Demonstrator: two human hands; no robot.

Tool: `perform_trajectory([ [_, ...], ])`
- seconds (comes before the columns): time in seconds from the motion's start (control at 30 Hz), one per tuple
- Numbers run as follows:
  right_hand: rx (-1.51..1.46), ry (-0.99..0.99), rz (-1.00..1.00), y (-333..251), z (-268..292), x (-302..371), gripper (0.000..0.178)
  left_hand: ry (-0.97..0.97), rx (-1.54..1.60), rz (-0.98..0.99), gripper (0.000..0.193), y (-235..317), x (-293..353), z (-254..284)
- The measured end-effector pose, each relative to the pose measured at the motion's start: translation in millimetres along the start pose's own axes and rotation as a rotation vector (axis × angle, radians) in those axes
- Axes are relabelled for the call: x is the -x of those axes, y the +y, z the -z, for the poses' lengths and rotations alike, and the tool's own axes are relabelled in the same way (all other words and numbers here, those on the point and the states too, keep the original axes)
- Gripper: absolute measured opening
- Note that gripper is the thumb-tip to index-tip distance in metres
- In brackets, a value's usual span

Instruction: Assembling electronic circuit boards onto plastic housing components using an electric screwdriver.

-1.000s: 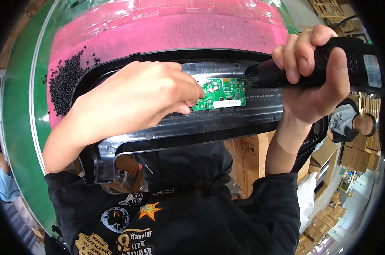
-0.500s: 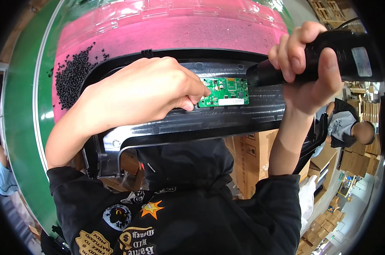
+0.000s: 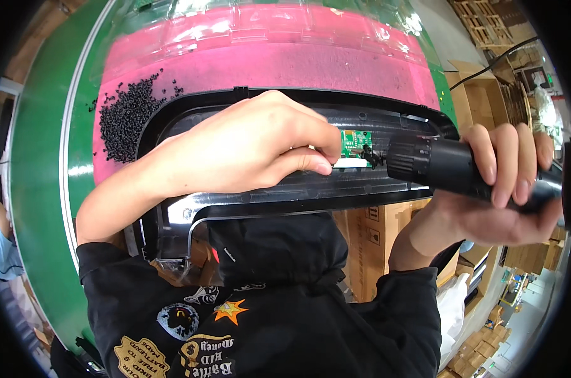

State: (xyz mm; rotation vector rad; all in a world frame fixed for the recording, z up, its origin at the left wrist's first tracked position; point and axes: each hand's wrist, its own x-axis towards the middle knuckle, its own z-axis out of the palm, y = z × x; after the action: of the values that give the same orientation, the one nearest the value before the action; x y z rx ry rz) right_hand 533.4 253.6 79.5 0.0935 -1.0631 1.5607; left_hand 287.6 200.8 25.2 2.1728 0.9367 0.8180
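A green circuit board (image 3: 357, 143) with a white strip along its near edge lies in a shallow black plastic housing (image 3: 285, 200). My left hand (image 3: 291, 142) is over the board's left part and hides it. Its thumb and fingers are pinched together; whatever they hold, if anything, is hidden. My right hand (image 3: 506, 183) grips a black powered screwdriver (image 3: 436, 160), held nearly level and pointing left. Around its tip, at the board's right end, is a clump of small black screws (image 3: 372, 155); whether they cling to the bit or lie on the board I cannot tell.
A heap of small black screws (image 3: 129, 116) lies on the pink mat (image 3: 279, 69), left of the housing. Clear plastic trays (image 3: 266, 19) stand at the far side. A cable (image 3: 493, 66) runs at the upper right. Cardboard boxes (image 3: 370, 242) stand below the housing and to the right.
The screwdriver has moved down and right, away from the board, with my right hand. A clump of screws now shows at its tip. My left hand covers more of the board.
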Motion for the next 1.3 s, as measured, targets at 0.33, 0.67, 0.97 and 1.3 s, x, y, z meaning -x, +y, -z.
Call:
perform_trajectory([
  [0.33,-0.034,-0.031,0.047,5,-4,-1,0.034,0.064,0.295,0.230,0.008,8,-2,8],
  [0.67,-0.043,-0.014,0.065,11,-6,-1,0.035,0.054,0.360,0.274,0.010,7,-4,11],
  [0.97,0.055,-0.050,-0.002,44,-6,-7,0.041,0.102,-0.060,0.344,0.008,-6,1,7],
  [1.3,0.319,-0.069,-0.163,72,4,-8,0.041,0.117,-0.312,0.380,0.020,-5,7,2],
])
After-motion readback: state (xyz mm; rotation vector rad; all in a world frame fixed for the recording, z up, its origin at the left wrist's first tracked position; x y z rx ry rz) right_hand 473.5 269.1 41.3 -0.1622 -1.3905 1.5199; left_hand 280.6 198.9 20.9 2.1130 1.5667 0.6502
